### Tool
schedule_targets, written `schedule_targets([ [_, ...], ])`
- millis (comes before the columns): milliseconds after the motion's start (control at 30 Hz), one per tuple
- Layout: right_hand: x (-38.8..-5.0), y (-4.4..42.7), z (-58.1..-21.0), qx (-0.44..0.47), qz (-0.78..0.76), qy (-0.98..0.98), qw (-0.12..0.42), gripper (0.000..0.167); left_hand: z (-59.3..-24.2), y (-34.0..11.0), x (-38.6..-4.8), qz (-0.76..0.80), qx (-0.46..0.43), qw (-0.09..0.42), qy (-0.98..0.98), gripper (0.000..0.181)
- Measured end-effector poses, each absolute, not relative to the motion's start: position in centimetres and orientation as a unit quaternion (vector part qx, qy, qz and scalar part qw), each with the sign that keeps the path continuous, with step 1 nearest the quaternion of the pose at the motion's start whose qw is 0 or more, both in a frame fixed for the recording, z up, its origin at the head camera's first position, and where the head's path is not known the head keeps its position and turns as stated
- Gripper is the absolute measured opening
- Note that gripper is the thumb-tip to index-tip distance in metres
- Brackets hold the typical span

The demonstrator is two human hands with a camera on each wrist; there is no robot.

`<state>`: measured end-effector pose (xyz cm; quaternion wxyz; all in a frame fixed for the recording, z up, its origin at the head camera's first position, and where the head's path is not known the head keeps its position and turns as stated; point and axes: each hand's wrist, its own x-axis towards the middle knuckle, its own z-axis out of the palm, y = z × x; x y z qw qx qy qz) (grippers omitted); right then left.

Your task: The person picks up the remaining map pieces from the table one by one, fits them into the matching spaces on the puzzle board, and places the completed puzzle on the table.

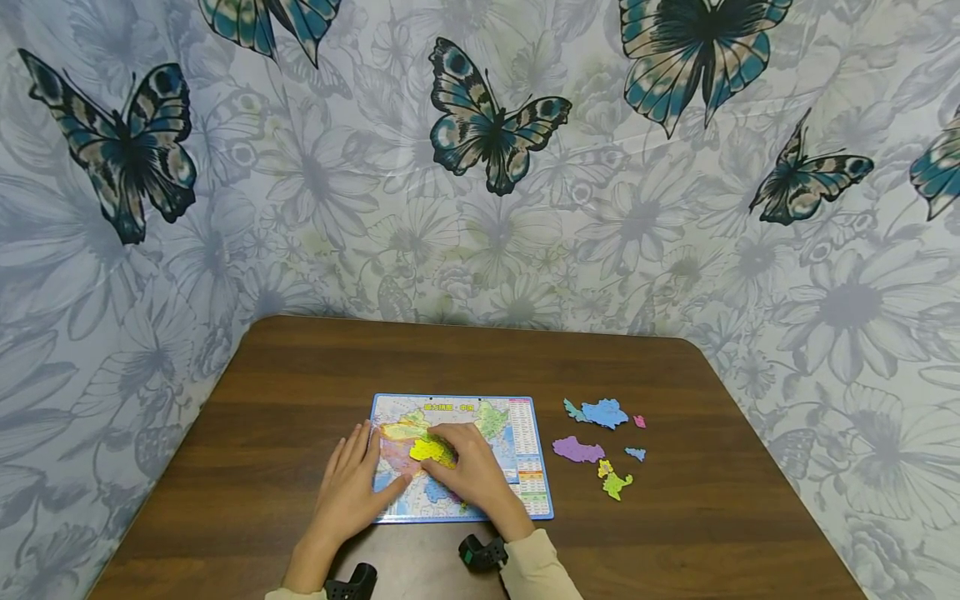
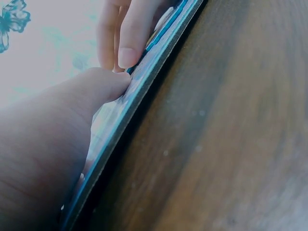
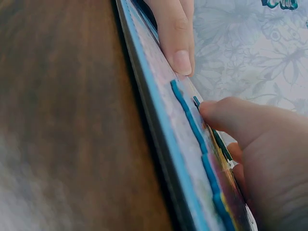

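Misalignment could follow if the board (image 1: 532, 457) slips beneath the outstretched left hand (image 1: 352, 485) while the right hand (image 1: 477, 469) pinches the yellow piece (image 1: 431, 450).

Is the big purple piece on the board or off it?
Off: the purple piece lies on the table, right of the board, with a gap between.
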<state>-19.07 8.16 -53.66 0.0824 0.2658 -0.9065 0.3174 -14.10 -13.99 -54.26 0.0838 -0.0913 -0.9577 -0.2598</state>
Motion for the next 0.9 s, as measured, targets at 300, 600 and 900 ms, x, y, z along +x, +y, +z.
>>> schedule_targets([
  [300, -18.98, 7.98, -53.6, 0.266, 0.31, -0.908, 0.089, 0.037, -54.28, -13.98, -14.13, -0.262, -0.091, 0.088, -0.957, 0.095],
  [600, -18.98, 8.09, -53.74, 0.262, 0.316, -0.907, 0.089, 0.029, -54.16, -13.95, -14.15, -0.266, -0.085, 0.072, -0.957, 0.097],
  [900, -18.86, 8.27, -53.49, 0.24, 0.347, -0.901, 0.1, 0.019, -54.12, -13.94, -14.18, -0.261, -0.086, 0.072, -0.959, 0.095],
])
